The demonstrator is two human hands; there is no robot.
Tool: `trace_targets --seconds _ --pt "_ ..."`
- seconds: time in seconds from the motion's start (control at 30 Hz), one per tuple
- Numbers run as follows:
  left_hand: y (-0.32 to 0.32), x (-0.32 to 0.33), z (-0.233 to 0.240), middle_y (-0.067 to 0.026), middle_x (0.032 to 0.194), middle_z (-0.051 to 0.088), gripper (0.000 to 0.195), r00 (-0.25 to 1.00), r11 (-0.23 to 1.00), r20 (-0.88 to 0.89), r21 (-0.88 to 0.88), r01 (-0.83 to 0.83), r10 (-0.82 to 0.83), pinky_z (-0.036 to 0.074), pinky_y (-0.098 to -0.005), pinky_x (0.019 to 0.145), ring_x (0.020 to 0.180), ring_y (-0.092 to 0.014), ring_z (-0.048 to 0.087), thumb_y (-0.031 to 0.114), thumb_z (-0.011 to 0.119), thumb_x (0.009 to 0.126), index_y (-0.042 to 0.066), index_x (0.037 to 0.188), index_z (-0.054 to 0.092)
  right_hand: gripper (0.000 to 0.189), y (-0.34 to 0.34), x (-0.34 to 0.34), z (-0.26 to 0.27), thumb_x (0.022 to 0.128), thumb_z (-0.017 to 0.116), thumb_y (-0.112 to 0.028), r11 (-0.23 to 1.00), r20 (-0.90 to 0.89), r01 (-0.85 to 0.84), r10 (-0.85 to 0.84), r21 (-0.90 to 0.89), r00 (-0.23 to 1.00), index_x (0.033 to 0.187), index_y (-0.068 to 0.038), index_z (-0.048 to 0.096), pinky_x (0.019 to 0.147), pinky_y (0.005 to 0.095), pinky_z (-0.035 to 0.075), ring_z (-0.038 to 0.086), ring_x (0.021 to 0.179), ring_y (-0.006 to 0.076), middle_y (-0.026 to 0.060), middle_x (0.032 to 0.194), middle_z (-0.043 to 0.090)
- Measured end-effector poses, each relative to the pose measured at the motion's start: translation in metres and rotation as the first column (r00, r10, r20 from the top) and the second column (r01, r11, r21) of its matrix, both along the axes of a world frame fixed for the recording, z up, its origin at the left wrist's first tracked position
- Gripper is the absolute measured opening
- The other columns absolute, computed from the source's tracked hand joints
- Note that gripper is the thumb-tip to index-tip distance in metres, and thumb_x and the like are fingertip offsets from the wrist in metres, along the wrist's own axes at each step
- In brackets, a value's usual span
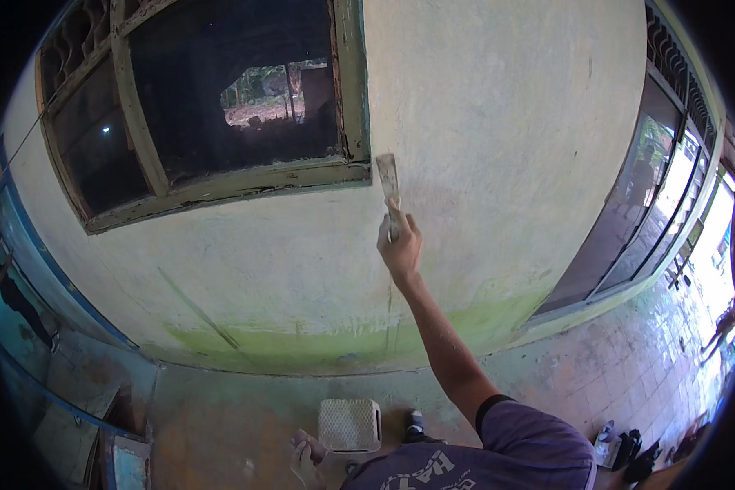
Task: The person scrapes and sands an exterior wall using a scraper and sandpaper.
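My right hand [402, 248] is stretched out in front of me, gripping the handle of a putty knife [388, 174]. Its worn, stained blade points up at the pale plaster wall [490, 141], just right of the lower corner of a wooden window frame [263, 182]. Whether the blade touches the plaster is hard to tell. Low down at my left side, my left hand [305, 465] holds a reddish-brown folded piece [311, 443], perhaps sandpaper. Faded paint shows on the frame, and a green band [318, 349] runs along the wall's foot.
A light woven-pattern plastic stool [350, 422] stands on the floor beside my foot [415, 422]. Louvred glass windows [625, 202] line the right side. Bags [628, 444] lie at lower right. Another person [18, 300] stands by a blue doorway at far left.
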State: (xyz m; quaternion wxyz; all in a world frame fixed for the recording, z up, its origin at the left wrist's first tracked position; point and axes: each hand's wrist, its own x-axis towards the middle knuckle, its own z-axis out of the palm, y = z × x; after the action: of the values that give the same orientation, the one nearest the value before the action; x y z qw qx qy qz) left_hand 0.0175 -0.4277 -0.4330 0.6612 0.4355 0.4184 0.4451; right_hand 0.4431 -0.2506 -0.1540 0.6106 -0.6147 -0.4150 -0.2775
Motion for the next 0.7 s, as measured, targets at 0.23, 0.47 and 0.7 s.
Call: trace_targets --seconds 0.23,0.47,0.7 --pt "-0.012 -0.038 -0.041 -0.0117 0.108 0.063 0.019 0.928 0.926 -0.051 -0.069 -0.372 0.369 0.047 -0.0326 0.086 0.097 -0.021 0.059 0.003 0.066 0.084 -0.005 0.102 0.065 0.034 0.01 -0.023 0.081 0.085 0.061 -0.009 0.998 0.016 -0.017 0.016 0.058 1.0 0.119 -0.012 0.064 0.056 0.0415 0.048 0.06 0.06 0.0328 0.0161 0.074 0.058" --pt "-0.022 -0.038 -0.016 -0.0119 0.108 0.062 0.019 0.944 0.941 -0.055 -0.08 -0.328 0.325 0.049 -0.034 0.085 0.096 -0.023 0.06 0.002 0.064 0.085 -0.005 0.102 0.064 0.032 0.004 -0.013 0.009 0.087 0.06 -0.012 0.998 -0.108 0.012 -0.018 -0.057 0.994 0.118 -0.013 0.065 0.063 0.0451 0.049 0.061 0.068 0.0366 0.0189 0.078 0.061" --pt "-0.032 -0.058 0.018 -0.0003 0.073 0.036 0.023 0.992 0.99 -0.116 0.122 0.065 -0.051 0.032 -0.029 0.062 0.066 -0.013 0.036 0.006 0.046 0.094 0.009 0.072 0.04 0.026 0.02 -0.029 0.063 0.084 0.062 -0.007 0.979 -0.003 0.067 -0.068 0.193 0.998 0.108 -0.009 0.069 0.06 0.041 0.049 0.062 0.065 0.0343 0.02 0.072 0.062"
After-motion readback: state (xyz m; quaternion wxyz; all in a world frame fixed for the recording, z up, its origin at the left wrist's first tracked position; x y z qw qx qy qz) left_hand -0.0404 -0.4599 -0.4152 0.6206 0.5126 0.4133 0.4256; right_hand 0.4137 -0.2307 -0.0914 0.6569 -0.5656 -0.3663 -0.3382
